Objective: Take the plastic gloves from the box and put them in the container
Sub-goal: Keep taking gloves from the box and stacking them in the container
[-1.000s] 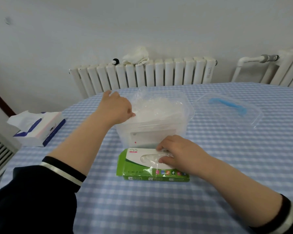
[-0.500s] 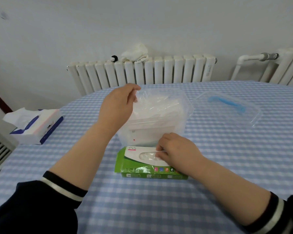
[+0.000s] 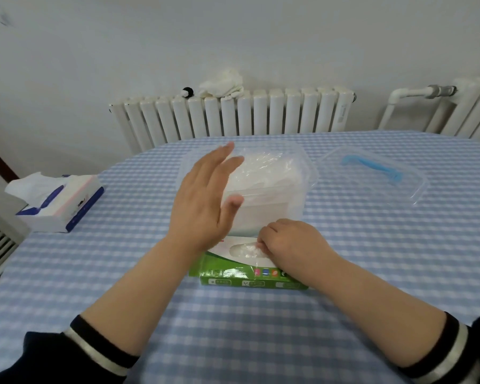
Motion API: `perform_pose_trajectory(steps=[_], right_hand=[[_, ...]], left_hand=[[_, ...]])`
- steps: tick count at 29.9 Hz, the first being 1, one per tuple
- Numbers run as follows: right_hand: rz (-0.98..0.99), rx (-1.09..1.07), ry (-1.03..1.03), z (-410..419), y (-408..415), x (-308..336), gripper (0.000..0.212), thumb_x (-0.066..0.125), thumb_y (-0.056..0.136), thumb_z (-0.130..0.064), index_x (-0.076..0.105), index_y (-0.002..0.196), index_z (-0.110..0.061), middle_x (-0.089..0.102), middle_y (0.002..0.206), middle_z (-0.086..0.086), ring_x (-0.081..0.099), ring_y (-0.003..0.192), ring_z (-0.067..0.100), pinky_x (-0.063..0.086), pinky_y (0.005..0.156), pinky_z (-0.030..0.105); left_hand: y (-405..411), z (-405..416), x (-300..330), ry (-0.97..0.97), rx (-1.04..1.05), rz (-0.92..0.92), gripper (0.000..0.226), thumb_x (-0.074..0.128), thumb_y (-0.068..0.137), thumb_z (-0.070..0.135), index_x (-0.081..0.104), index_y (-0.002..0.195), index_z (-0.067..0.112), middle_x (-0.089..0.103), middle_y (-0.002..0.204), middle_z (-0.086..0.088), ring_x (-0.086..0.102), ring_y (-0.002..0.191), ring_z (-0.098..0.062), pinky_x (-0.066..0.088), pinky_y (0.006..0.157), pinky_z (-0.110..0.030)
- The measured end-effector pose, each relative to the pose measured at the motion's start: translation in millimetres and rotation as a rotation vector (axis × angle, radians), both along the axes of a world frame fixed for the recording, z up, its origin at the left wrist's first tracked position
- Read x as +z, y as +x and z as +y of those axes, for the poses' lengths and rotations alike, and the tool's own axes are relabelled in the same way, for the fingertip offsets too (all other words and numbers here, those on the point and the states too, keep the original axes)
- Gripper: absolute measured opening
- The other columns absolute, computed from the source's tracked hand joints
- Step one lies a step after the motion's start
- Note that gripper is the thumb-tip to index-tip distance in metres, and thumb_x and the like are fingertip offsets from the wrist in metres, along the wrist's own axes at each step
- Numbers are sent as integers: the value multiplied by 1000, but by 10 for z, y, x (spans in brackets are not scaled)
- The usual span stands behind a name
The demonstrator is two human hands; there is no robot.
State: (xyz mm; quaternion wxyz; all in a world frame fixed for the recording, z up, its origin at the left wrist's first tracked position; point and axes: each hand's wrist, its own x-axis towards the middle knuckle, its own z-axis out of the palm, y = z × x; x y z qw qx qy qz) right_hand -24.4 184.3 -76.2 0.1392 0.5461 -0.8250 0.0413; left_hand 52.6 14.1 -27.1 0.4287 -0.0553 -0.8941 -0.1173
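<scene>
A person sits at a table (image 3: 372, 259) covered in a blue and white checked cloth, both forearms reaching in from the bottom of the frame, dark sleeves with a pale stripe pushed back.

At centre lies a green and white box (image 3: 250, 275), flat on the cloth. A clear glove (image 3: 244, 250) shows in the oval opening on its top. The right hand (image 3: 291, 245) rests on the box, its fingers curled at the right edge of the opening and pinching the glove's thin plastic.

Just behind the box, touching or nearly so, stands a clear container (image 3: 297, 173), open at the top and holding a heap of crumpled clear gloves (image 3: 263, 173). The left hand (image 3: 205, 200) hovers in front of the container's left side, fingers straight and spread, holding nothing. It hides the container's left wall and part of the box's near-left corner.

To the right of the container, well apart, lies a clear lid (image 3: 372, 178) with a blue handle. At the left edge of the frame sits a blue and white tissue box (image 3: 64, 203), a tissue standing out of it.

Along the white wall at the top runs a white radiator (image 3: 233, 115) with a crumpled white cloth (image 3: 222, 85) on it. A second radiator (image 3: 466, 109) with a pipe stands at upper right.
</scene>
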Motion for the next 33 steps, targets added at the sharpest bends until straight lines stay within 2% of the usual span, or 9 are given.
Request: perform_pose_trajectory(steps=[4,8,10,13,19,23,26,29,33], right_hand=[[-12,25,-113,15,-16,42,19,59,84,-20,57,66,-13,53,52,0,51,44,20,23,42,23],[-63,24,-20,20,38,116,18,44,100,-24,56,102,-11,63,85,4,59,77,23,30,59,29],[-95,7,-50,32,30,92,18,44,100,-26,54,98,-12,62,76,3,58,66,23,27,51,29],[-158,-10,-248,56,27,77,19,42,98,-29,51,87,-17,48,56,-11,40,44,12,19,40,21],[-793,11,-762,104,62,412,19,47,100,-13,49,84,-21,63,68,-13,61,65,13,50,63,30],[-825,-65,-1108,172,4,782,23,45,101,-15,51,81,-21,56,62,-11,47,54,-1,40,56,15],[-844,-66,-1057,215,13,833,25,45,102,-18,54,80,-22,54,67,-15,48,61,-4,40,62,12],[-990,-93,-961,207,60,765,27,43,102,-18,57,78,-16,56,61,-17,52,59,-4,42,60,9],[-1048,-182,-920,181,61,761,34,45,101,-29,56,73,-14,49,66,-2,47,62,8,42,61,19]], left_hand=[[176,109,-411,-70,-133,112,43,32,101,46,52,117,10,59,113,-11,55,103,-23,47,85,-34],[292,197,-643,-28,24,-294,52,48,90,59,52,122,20,62,117,2,53,108,-11,42,89,-24],[301,212,-648,-5,71,-451,62,52,83,65,50,130,23,61,121,9,54,109,-10,43,88,-24],[306,218,-640,50,66,-499,70,51,78,70,48,132,25,63,117,8,58,105,-14,43,81,-27],[308,257,-541,106,118,-574,71,61,76,69,42,130,27,53,109,17,53,106,-10,32,74,-21],[312,261,-509,135,101,-626,82,63,69,74,37,134,31,45,106,29,47,102,3,29,75,-16],[319,213,-488,267,12,-528,72,46,69,75,47,128,33,52,97,34,53,94,5,42,77,-22],[354,215,-428,415,-136,-166,47,37,87,72,51,112,35,60,93,23,59,81,0,50,70,-26],[288,245,-185,376,-155,158,59,49,85,71,45,116,21,48,106,8,52,91,-4,45,78,-18]])
